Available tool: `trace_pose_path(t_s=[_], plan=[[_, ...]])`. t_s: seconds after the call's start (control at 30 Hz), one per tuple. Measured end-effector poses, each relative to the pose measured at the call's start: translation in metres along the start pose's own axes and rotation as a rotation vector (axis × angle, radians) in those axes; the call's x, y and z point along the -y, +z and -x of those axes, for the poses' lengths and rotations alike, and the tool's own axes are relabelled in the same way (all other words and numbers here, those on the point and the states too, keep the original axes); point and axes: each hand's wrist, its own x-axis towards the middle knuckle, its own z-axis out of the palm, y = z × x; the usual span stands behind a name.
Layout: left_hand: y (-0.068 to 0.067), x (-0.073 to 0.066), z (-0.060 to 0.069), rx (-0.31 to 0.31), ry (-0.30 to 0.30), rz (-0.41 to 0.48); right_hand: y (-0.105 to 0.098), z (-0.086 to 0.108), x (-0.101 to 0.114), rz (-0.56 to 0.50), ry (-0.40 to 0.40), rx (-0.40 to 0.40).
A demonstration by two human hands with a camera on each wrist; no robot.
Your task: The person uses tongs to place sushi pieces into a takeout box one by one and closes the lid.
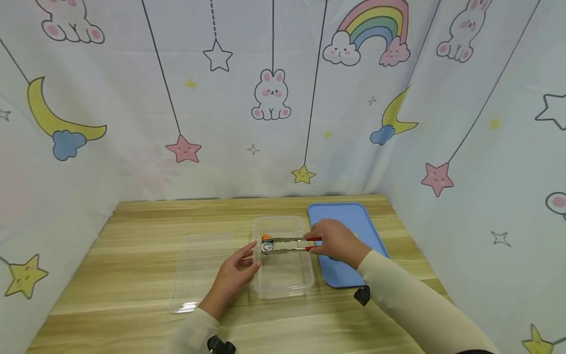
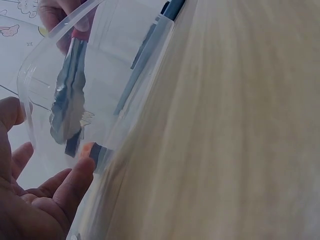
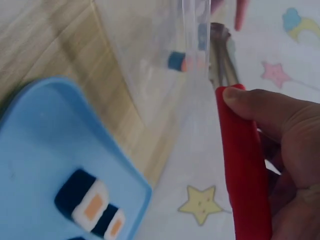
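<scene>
At the left, a clear rectangular plastic lid lies flat on the wooden table. Just beside it, the left hand touches the left wall of the clear plastic container, fingers extended rather than clenched. Inside, near that wall, sit a round toy sushi roll and an orange-topped toy sushi piece. Both look light, perhaps foam or soft rubber, hard to break; the roll's rounded side could slip, so its middle seems the best place to take hold. The metal tips of the red-handled tongs stand at the roll; whether they squeeze it I cannot tell. The container's walls and the neighbouring piece leave them little room. The right hand grips the handles, partly covering the blue tray, where more dark-banded toy sushi lies.
</scene>
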Motion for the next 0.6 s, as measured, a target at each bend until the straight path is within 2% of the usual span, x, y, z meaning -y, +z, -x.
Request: trace_pose_path(t_s=[0.17,0.4,0.6], plan=[[0.0,-0.001,0.001,-0.007,-0.011,-0.014,0.005,-0.015,0.015,0.039,0.014,0.057],[0.001,-0.002,-0.001,-0.024,-0.009,-0.016,0.011,-0.024,0.025,0.039,0.098,0.141],[0.002,-0.002,0.0,-0.029,-0.002,0.002,0.01,-0.014,0.02,0.003,0.105,0.1]])
